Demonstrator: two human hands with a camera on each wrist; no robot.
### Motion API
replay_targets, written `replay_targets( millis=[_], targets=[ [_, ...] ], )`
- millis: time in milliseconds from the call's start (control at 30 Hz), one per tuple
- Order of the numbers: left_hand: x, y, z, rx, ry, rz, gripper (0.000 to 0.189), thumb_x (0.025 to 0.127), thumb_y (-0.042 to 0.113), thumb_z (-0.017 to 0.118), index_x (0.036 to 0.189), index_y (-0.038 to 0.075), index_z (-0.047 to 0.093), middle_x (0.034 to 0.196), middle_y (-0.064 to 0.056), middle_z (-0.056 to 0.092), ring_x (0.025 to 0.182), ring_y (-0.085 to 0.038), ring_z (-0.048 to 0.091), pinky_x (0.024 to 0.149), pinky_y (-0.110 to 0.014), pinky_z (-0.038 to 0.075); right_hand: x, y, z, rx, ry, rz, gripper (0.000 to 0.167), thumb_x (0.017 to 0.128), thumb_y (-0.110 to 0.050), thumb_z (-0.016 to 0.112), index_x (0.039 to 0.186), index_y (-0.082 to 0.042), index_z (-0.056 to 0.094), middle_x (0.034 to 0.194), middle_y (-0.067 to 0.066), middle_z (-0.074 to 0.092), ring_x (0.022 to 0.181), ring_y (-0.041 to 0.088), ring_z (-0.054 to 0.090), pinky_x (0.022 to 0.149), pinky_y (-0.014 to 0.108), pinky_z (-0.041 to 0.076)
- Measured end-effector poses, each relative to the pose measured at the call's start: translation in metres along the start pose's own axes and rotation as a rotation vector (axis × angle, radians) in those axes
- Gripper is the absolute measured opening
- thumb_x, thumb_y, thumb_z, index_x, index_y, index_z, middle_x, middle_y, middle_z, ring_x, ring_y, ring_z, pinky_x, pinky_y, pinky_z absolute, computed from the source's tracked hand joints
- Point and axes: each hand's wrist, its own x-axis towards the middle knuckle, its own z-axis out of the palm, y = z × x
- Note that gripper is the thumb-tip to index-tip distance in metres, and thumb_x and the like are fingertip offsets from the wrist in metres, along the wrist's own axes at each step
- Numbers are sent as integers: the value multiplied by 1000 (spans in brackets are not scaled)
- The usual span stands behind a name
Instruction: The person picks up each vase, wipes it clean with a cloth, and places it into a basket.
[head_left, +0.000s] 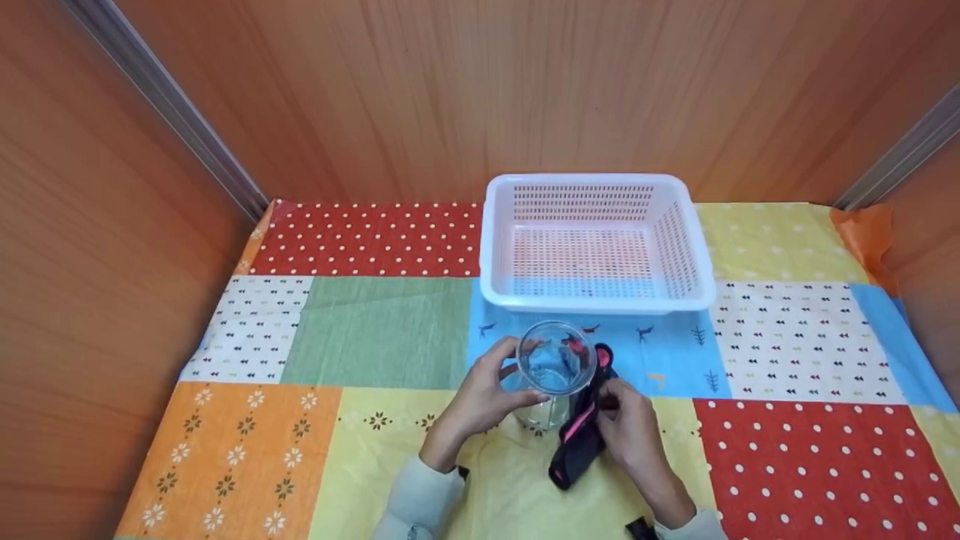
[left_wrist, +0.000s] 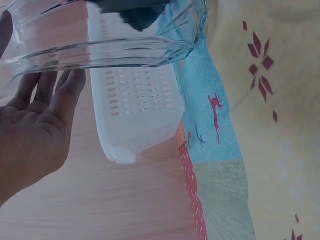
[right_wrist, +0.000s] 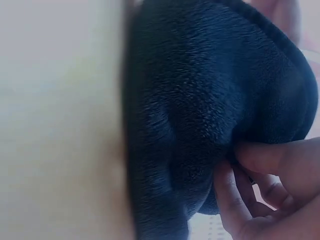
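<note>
A clear glass jar [head_left: 553, 379] stands tilted over the yellow and blue patches, its round mouth towards the head camera. My left hand [head_left: 484, 401] grips its side near the rim, thumb in front. The left wrist view shows the jar's glass wall [left_wrist: 130, 54] above the fingers. My right hand [head_left: 631, 426] pinches a dark, fuzzy cloth [head_left: 579, 454] with pink parts, just right of the jar. In the right wrist view the plush cloth [right_wrist: 185, 85] bunches up at the thumb and fingertips. Whether the cloth touches the jar, I cannot tell.
Behind the hands sits a white perforated plastic basket [head_left: 596, 304]. A patchwork-patterned cloth [head_left: 390, 330] covers the table. Wood-grain panels [head_left: 420, 97] rise at the back and on both sides.
</note>
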Motion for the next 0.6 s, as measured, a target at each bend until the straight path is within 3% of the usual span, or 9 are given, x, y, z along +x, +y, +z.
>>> replay_targets(
  millis=[167,267,433,600],
  targets=[
    [0,0,0,17,5,2,58,85,0,87,136,7,61,135,-21,60,130,-43,54,115,-55,48,-2,4,5,-78,5,4,25,78,18,63,84,-6,63,85,4,62,77,20,60,63,30,49],
    [0,-1,0,13,2,-3,57,86,0,86,137,7,61,136,-22,59,131,-43,54,115,-55,48,-4,4,6,-78,14,16,26,78,19,62,85,-7,63,86,5,62,77,20,59,64,31,50],
    [-1,-3,0,6,-7,-6,58,87,1,85,138,7,60,137,-21,59,132,-43,53,116,-57,46,-4,0,3,37,29,33,27,79,21,65,85,-5,62,92,9,69,87,25,71,72,31,61],
    [1,-1,0,-4,-9,0,58,86,1,86,137,4,60,137,-20,59,132,-43,53,116,-56,46,3,-21,-10,136,37,19,24,81,22,67,88,-1,65,97,13,70,92,28,72,77,36,64]
  ],
)
